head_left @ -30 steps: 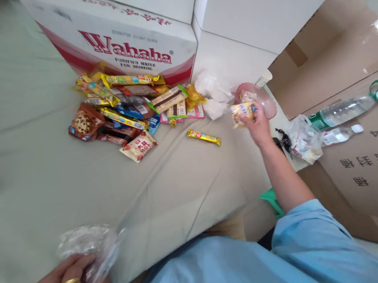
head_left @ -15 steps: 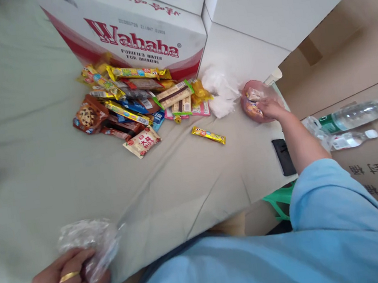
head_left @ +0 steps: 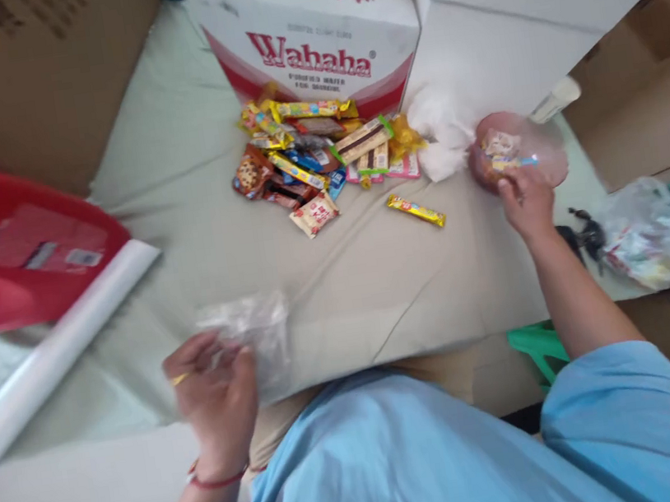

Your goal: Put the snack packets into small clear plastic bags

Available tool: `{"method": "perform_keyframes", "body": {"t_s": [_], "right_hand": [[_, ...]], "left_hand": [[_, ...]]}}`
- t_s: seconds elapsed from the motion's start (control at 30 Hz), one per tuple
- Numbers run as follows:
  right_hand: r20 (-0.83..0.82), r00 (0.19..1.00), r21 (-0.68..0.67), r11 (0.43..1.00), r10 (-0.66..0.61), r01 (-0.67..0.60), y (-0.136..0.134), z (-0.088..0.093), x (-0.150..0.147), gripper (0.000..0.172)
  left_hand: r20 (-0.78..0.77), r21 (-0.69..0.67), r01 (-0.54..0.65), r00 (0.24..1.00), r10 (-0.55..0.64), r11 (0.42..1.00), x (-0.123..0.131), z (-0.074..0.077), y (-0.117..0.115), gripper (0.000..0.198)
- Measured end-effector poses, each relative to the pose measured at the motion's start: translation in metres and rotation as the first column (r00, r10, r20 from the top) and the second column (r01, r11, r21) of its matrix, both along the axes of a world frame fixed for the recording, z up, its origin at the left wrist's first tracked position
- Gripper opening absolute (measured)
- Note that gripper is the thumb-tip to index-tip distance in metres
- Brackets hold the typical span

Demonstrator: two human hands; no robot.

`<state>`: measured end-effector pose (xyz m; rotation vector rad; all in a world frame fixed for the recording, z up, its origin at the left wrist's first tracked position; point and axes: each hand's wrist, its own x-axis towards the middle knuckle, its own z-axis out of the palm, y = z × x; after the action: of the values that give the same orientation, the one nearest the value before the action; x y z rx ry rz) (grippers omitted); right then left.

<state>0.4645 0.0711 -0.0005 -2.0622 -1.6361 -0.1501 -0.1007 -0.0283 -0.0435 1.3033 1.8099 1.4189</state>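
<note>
My left hand (head_left: 214,388), with a gold ring, is closed on a crumpled clear plastic bag (head_left: 269,335) above the near part of the cloth. My right hand (head_left: 529,203) is at the near rim of a pinkish see-through bowl (head_left: 547,142). Its fingers are bent together; blur hides what they may hold. Inside the bowl lie small wrapped snacks (head_left: 501,146). One yellow snack stick (head_left: 417,210) lies alone, left of the bowl. Farther left is a pile of packaged snacks (head_left: 303,160), with a cream packet (head_left: 314,214) at its front.
White Wahaha boxes (head_left: 320,54) stand behind the pile. White crumpled plastic (head_left: 440,132) and a white cup (head_left: 556,97) flank the bowl. A red bin-like item (head_left: 28,244) and a white roll (head_left: 64,364) are at left. A filled clear bag (head_left: 647,232) lies right of my forearm.
My right hand has drawn back from inside the bowl to its near rim. My left hand still grips the plastic bag, now more spread out. The view has turned left.
</note>
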Motion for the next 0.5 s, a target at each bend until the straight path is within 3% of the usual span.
{"method": "perform_keyframes", "body": {"t_s": [0.1,0.17,0.2,0.23,0.27,0.3,0.33,0.37,0.43,0.5], "right_hand": [[-0.032,0.996,0.229,0.970,-0.077,0.083,-0.017,0.011,-0.041,0.038],[-0.274,0.959,0.292,0.944,-0.069,0.152,-0.036,0.016,-0.088,0.036],[-0.481,0.877,0.236,0.962,-0.009,0.139,-0.046,0.016,-0.117,0.036],[-0.693,0.718,0.162,0.984,0.057,0.077,-0.057,0.014,-0.147,0.039],[-0.863,0.498,0.069,0.996,0.091,-0.063,-0.067,0.012,-0.177,0.043],[-0.963,0.263,0.003,0.980,0.056,-0.197,-0.076,0.008,-0.205,0.048],[-0.997,0.082,-0.037,0.962,-0.016,-0.269,-0.083,0.003,-0.230,0.054],[-0.996,-0.030,-0.075,0.939,-0.090,-0.336,-0.089,-0.001,-0.250,0.057],[-0.981,-0.095,-0.114,0.894,-0.172,-0.434,-0.096,-0.008,-0.274,0.057],[-0.984,-0.058,-0.122,0.879,-0.167,-0.461,-0.098,-0.011,-0.279,0.051]], "left_hand": [[0.177,0.032,0.137,0.974,-0.141,0.990,0.026,0.026,-0.005,0.050],[0.206,0.076,0.213,0.952,-0.225,0.974,0.044,0.039,-0.009,0.048],[0.205,0.101,0.250,0.942,-0.266,0.963,0.051,0.043,-0.011,0.047],[0.195,0.131,0.284,0.932,-0.306,0.950,0.057,0.047,-0.012,0.046],[0.174,0.159,0.319,0.923,-0.344,0.934,0.062,0.049,-0.014,0.045],[0.140,0.182,0.355,0.914,-0.382,0.917,0.066,0.051,-0.015,0.045],[0.096,0.195,0.394,0.904,-0.417,0.898,0.068,0.051,-0.016,0.047],[0.052,0.195,0.431,0.893,-0.448,0.881,0.070,0.050,-0.017,0.048],[0.005,0.169,0.484,0.871,-0.492,0.858,0.071,0.047,-0.018,0.054],[0.030,0.139,0.484,0.870,-0.492,0.864,0.071,0.041,-0.018,0.061]]}}
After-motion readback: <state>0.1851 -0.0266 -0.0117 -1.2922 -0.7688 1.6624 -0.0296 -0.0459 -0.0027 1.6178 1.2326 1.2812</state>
